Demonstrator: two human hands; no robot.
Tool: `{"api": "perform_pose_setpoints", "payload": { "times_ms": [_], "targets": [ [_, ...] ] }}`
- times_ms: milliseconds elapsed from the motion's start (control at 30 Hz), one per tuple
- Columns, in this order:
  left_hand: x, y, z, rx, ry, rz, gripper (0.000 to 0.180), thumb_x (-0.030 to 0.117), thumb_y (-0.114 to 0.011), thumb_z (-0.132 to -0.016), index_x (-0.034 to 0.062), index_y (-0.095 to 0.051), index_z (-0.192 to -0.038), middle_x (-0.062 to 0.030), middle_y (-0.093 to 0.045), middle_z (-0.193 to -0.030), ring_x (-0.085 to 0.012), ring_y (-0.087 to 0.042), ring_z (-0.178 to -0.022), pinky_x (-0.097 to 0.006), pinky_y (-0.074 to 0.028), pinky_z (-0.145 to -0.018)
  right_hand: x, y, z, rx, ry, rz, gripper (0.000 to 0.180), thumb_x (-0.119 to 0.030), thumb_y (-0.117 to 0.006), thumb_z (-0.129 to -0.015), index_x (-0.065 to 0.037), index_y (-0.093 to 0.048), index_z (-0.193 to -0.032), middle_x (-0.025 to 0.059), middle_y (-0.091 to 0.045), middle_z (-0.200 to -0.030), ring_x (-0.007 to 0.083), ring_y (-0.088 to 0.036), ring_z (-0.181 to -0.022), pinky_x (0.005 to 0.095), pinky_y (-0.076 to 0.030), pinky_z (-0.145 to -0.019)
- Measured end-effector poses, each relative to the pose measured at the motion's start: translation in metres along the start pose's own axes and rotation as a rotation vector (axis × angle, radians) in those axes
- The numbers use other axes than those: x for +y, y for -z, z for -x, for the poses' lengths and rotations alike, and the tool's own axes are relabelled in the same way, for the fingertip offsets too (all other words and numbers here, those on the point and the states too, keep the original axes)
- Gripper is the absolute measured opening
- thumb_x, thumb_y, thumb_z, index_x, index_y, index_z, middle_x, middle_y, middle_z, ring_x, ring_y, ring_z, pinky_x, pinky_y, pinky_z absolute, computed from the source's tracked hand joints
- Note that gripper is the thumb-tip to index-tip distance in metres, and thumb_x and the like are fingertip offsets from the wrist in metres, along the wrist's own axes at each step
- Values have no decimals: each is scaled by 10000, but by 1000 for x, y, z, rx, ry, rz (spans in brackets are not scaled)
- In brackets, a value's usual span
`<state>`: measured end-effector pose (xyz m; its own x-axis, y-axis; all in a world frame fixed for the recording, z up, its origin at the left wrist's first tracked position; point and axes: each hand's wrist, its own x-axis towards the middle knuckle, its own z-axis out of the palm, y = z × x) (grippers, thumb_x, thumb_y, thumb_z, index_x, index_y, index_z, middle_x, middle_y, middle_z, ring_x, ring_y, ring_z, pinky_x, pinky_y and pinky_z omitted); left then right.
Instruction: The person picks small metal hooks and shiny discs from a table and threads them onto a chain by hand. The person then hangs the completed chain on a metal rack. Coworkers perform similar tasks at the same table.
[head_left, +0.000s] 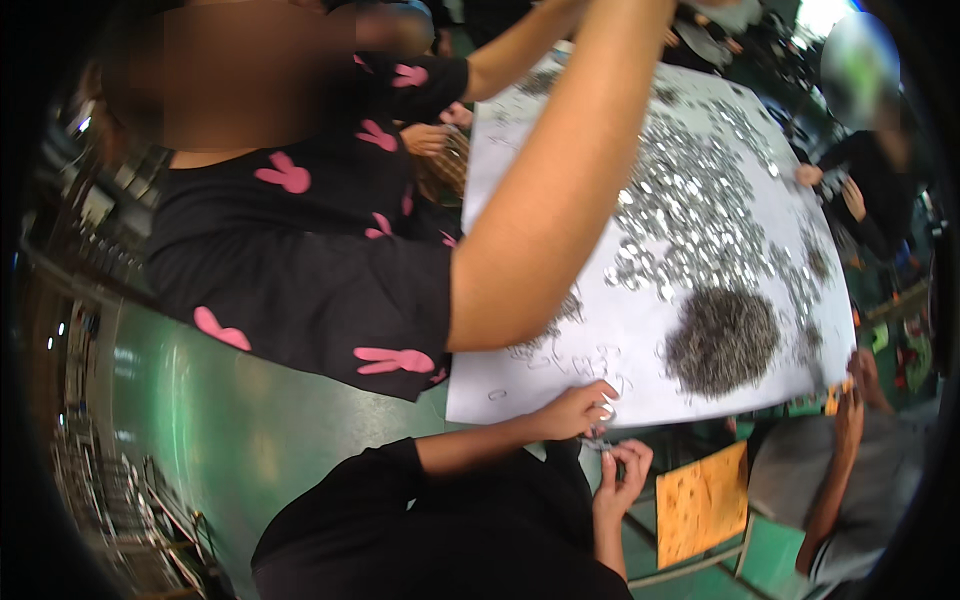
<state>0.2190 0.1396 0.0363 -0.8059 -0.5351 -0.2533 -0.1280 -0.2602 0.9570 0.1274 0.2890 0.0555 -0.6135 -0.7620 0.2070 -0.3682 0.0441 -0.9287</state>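
Metal ring [598,437] pinched between left hand [580,408] and right hand [622,478] fingers — two heaps nearby.

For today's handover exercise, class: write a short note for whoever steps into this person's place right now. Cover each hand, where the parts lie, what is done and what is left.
Left hand: at the near edge of the white sheet, fingers pinching a small metal piece.
Right hand: just below it, off the sheet, fingers curled towards the same piece.
Parts: a broad spread of shiny metal pieces across the sheet, a dense dark pile of fine parts near its front right, and a few loose rings near the left hand.
Done: cannot tell from here how many are finished.
Left: most of the shiny pieces lie on the sheet.
Co-workers' arms reach over the sheet.
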Motion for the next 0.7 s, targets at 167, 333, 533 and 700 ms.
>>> {"api": "perform_pose_setpoints", "payload": {
  "times_ms": [167,333,533,700],
  "targets": [
    [10,0,33,53,-37,-80,170,61,-575,-879,27,-580,-1046,-23,-629,-810,-55,-563,-678,-203,-454,-544,-10,-12,3,6,11,19,80,-76,-650,-798,-10,-604,-805,126,-522,-929,273,-522,-908,390,-406,-891],
    [27,1,53,112,45,-80,253,61,-593,-877,71,-627,-1127,9,-624,-791,-25,-534,-666,-177,-437,-559,-15,-25,4,11,-36,2,72,-63,-656,-778,-15,-609,-803,91,-497,-881,225,-519,-822,491,-252,-1081],
    [20,5,65,174,-55,-329,291,51,-535,-914,78,-588,-1198,-43,-654,-924,-47,-586,-774,-194,-502,-586,-9,-37,9,-1,-32,-14,76,-82,-667,-781,-27,-626,-814,84,-502,-907,241,-511,-884,476,-224,-1076],
    [19,0,69,256,-23,-122,334,60,-544,-907,79,-549,-1240,-91,-670,-1006,-80,-613,-817,-217,-503,-636,-8,-42,9,-35,-28,52,82,-84,-680,-770,-39,-635,-820,76,-504,-936,246,-509,-908,478,-234,-1067]
  ]
}}
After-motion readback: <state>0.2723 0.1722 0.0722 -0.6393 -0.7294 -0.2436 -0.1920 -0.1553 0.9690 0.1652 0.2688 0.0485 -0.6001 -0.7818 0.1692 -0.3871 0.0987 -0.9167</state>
